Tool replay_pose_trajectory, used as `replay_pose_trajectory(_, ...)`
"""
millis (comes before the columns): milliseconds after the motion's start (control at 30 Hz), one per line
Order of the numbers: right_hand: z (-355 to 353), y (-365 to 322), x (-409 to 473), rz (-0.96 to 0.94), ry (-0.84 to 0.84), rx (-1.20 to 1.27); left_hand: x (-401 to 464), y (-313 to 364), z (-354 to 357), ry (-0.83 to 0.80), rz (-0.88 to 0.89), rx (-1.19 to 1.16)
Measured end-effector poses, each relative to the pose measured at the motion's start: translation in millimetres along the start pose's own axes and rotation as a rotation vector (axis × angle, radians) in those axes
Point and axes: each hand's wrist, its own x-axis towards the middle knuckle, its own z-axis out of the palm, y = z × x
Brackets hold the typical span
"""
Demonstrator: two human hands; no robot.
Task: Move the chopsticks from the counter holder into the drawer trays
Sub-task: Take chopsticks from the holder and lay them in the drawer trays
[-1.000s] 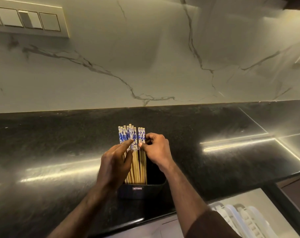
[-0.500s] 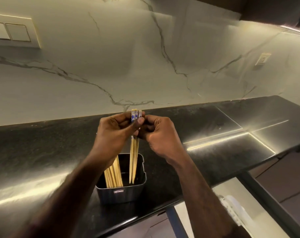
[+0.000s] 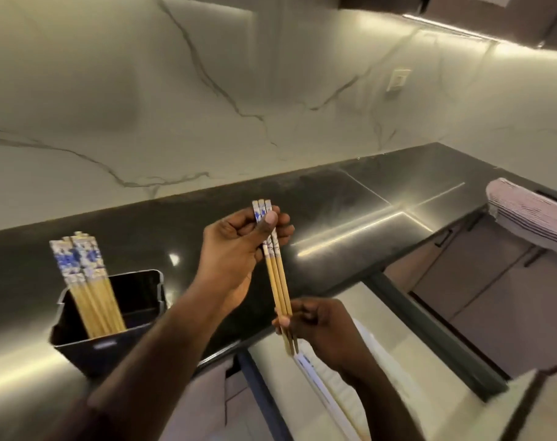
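Three bamboo chopsticks (image 3: 278,281) with blue-and-white tops hang upright in the air above the counter's front edge. My left hand (image 3: 236,253) pinches their patterned tops. My right hand (image 3: 318,329) grips their thin lower ends, just above the open drawer (image 3: 398,332). A dark square holder (image 3: 118,338) stands on the black counter (image 3: 334,211) at the left, with several more chopsticks (image 3: 86,281) leaning in its left side. White strips of a drawer tray (image 3: 321,393) show below my right hand, blurred.
A marble backsplash with a wall socket (image 3: 398,79) rises behind the counter. A striped folded cloth (image 3: 532,211) lies over the counter edge at the right. Brown cabinet fronts (image 3: 493,281) stand beyond the drawer.
Both hands lifted a few chopsticks out of the holder and carried them right, over the drawer. My right hand slid down to their lower ends. The view swung right.
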Motion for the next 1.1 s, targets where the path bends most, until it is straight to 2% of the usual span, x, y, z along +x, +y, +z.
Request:
replay_pose_trajectory(100, -41, 51, -29, 0.205, 0.048, -0.007, -6, -68, 34, 0.039, -0.137, 0.041)
replay_pose_trajectory(200, -82, 104, -53, 0.364, 0.096, -0.049, -17, -141, 65, 0.084, -0.242, 0.185)
replay_pose_trajectory(300, -110, 152, -66, 0.45, 0.087, -0.085, -29, -213, 85, 0.115, -0.308, 0.412)
replay_pose_trajectory(467, -115, 216, -67, 0.599, 0.018, -0.089, -54, -295, 85, 0.177, -0.423, 0.628)
replay_pose_trajectory(567, -102, 242, -58, 0.651, -0.017, -0.128, -62, -320, 73, 0.107, -0.445, 0.932)
replay_pose_trajectory(733, -77, 271, -39, 0.724, -0.119, -0.326, -64, -350, 54, 0.054, -0.408, 1.217)
replay_pose_trajectory(867, -57, 289, -35, 0.765, -0.123, -0.447, -70, -373, 42, -0.121, -0.387, 1.74)
replay_pose_trajectory(967, -49, 295, -36, 0.797, -0.103, -0.504, -73, -389, 42, -0.261, -0.426, 1.886)
replay_pose_trajectory(1100, -46, 302, -34, 0.819, -0.126, -0.562, -73, -404, 38, -0.385, -0.446, 1.956)
